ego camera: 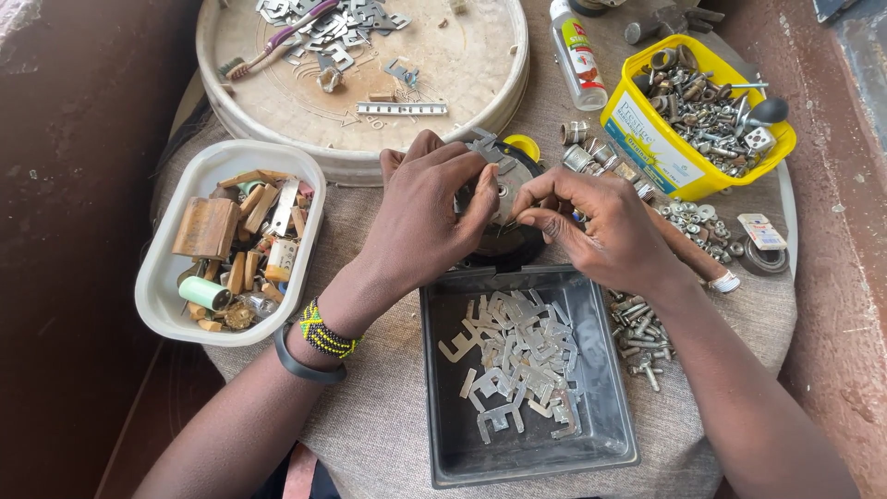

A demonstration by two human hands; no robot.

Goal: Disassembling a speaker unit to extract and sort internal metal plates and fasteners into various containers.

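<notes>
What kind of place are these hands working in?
Likely a small repair workbench: a cloth-covered table crowded with a black tray of metal laminations, a yellow tub of nuts and bolts, and a white tub of scrap parts.

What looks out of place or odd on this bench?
A purple toothbrush lies among flat metal plates on the round beige tray. Loose nuts and bolts are scattered on the grey cloth beside the dark plastic tray, outside any container. Both hands, left hand and right hand, hold a round dark metal part.
</notes>
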